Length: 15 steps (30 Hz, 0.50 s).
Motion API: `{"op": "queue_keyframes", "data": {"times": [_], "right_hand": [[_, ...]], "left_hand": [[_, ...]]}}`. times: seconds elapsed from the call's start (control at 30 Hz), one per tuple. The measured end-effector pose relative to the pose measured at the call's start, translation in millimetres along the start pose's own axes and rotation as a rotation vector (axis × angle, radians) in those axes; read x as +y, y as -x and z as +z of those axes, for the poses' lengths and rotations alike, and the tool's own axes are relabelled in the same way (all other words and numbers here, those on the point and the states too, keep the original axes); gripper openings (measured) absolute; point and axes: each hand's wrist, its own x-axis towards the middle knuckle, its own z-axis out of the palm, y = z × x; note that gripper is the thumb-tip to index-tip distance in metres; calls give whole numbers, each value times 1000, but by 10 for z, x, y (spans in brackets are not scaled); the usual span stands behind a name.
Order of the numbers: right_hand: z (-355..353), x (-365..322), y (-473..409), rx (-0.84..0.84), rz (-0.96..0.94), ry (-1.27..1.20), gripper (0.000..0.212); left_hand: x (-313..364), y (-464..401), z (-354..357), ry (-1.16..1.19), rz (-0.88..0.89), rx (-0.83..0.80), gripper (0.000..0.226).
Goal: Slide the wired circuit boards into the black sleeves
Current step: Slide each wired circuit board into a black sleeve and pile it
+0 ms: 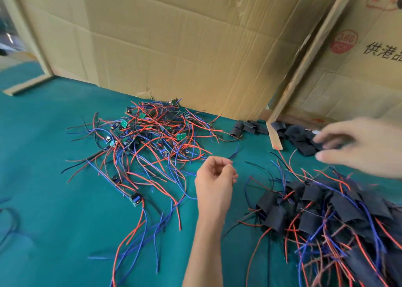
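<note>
A tangle of wired circuit boards (152,134), small green boards with red, blue and black leads, lies on the green table mid-left. One board (136,199) lies apart at the front of the tangle. Empty black sleeves (302,141) sit at the back right beside a cardboard wall. A heap of sleeved boards (339,212) fills the right front. My left hand (215,178) hovers in the middle with its fingers curled against the thumb, and I see nothing in it. My right hand (361,145), blurred, reaches with spread fingers over the empty sleeves.
Cardboard sheets (185,47) stand as a wall along the back. A wooden slat (304,69) leans against them and ends on the table by the sleeves. A few more black sleeves (245,128) lie left of the slat. Loose wires trail toward the front edge.
</note>
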Motion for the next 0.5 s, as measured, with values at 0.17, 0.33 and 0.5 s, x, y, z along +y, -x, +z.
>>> {"op": "queue_keyframes", "data": {"times": [0.17, 0.33, 0.5], "right_hand": [[668, -1482, -715, -97, -386, -124, 20], [1275, -2191, -1258, -51, -364, -147, 29], [1433, -2196, -1406, -73, -283, -263, 15]], "left_hand": [[-17, -28, -23, -70, 17, -26, 11], [24, -21, -110, -142, -15, -76, 6], [34, -15, -109, -149, -13, -91, 9]]}}
